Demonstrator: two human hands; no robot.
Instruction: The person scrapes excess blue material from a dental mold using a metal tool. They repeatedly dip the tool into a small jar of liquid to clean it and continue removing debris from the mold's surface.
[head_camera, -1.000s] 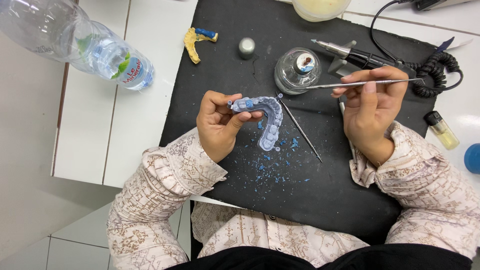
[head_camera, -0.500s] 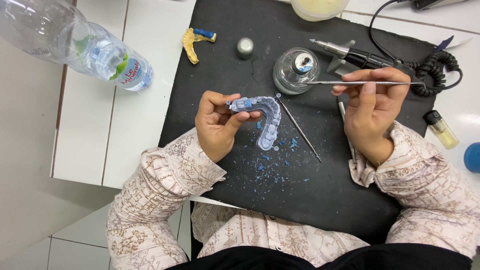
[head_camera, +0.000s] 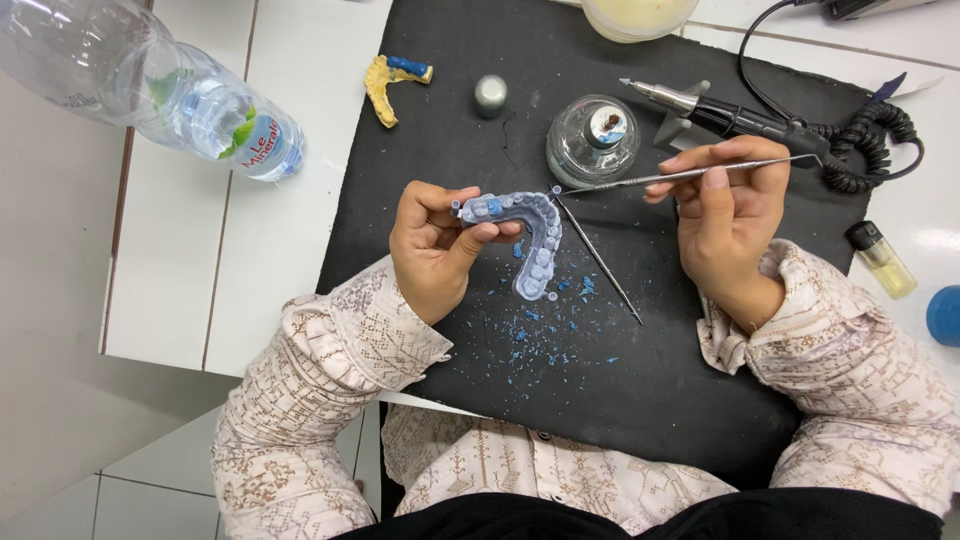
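While the left hand (head_camera: 432, 245) pinched one end of a pale blue dental arch model (head_camera: 525, 232) between thumb and fingers and held it above the black mat (head_camera: 640, 400), the right hand (head_camera: 728, 215) was closed on a thin metal carving instrument (head_camera: 680, 176), its tip reaching toward the model's upper edge; whether it touched could not be told. Just right of the model a second slim metal tool (head_camera: 600, 262) lay slanted on the mat, and blue wax shavings (head_camera: 545, 335) were scattered below the model. Beyond the model stood a small glass spirit burner (head_camera: 592, 140), with a little grey cap (head_camera: 490, 95) to the burner's left and a corded rotary handpiece (head_camera: 720, 112) on its rest to the burner's right. Well left of the model, on the white tabletop (head_camera: 190, 270), lay a clear plastic water bottle (head_camera: 150, 85), and a yellow dental cast (head_camera: 388, 85) sat at the mat's far left corner. Far right of the model lay a small lighter (head_camera: 882, 260).
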